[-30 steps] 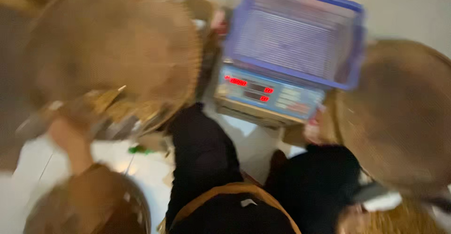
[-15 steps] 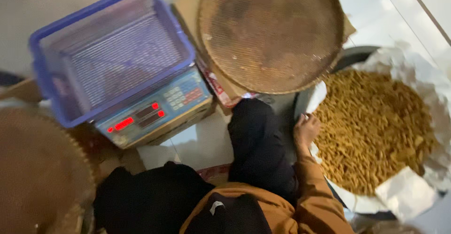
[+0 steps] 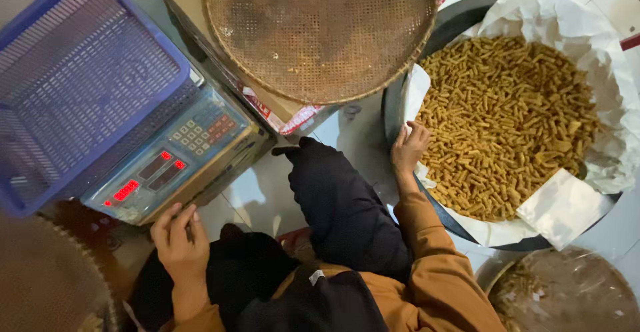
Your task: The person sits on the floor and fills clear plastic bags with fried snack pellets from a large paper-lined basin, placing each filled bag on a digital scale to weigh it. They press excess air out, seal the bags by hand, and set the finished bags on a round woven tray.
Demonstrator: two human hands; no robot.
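Note:
My left hand (image 3: 177, 244) rests with fingers together against the front edge of a digital weighing scale (image 3: 179, 165) that shows red lit digits. A blue plastic mesh basket (image 3: 80, 85) sits on the scale's platform with nothing visible inside. My right hand (image 3: 408, 147) touches the near rim of a big dark basin (image 3: 467, 19) lined with white paper (image 3: 567, 205) and filled with golden fried snack sticks (image 3: 510, 115). Neither hand holds anything. Both arms wear orange-brown sleeves, and my legs in black lie between the hands.
A round woven bamboo tray (image 3: 320, 29) lies on a cardboard box behind my knee. Another woven tray (image 3: 47, 285) is at the lower left. A clear plastic bag with more snack sticks (image 3: 567, 295) sits at the lower right on white floor tiles.
The view has swung right and steadied, so the basin of sticks is now fully in sight. My left hand has come into view at the scale's front; my right hand stays at the basin rim.

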